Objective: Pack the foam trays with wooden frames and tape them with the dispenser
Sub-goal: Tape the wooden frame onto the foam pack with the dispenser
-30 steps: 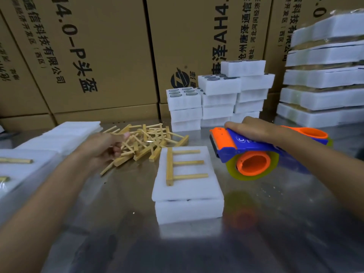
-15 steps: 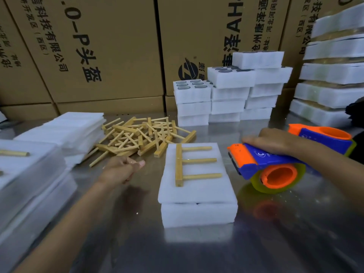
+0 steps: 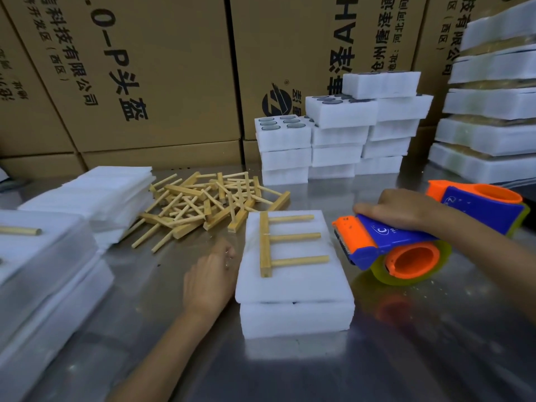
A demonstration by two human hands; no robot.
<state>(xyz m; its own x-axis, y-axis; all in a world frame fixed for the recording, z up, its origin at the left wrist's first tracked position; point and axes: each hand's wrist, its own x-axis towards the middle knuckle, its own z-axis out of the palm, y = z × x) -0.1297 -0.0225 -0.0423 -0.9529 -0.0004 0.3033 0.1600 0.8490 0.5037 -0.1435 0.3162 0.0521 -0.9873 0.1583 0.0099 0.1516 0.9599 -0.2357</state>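
The white foam tray stack (image 3: pixel 294 288) sits in the middle of the shiny metal table (image 3: pixel 406 358), with a comb-shaped wooden frame (image 3: pixel 278 243) lying loose on top. The left hand (image 3: pixel 210 281) rests just left of it, fingers loosely curled, holding nothing. The right hand (image 3: pixel 397 208) grips the blue and orange tape dispenser (image 3: pixel 420 245) just right of it. If nobody holds the frame, the tape could push it off.

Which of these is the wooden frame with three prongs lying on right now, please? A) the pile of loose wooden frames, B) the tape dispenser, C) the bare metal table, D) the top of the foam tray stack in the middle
D: the wooden frame lies flat on the top foam sheet of the foam tray stack, apart from the loose pile and from the tape dispenser that the right hand grips.
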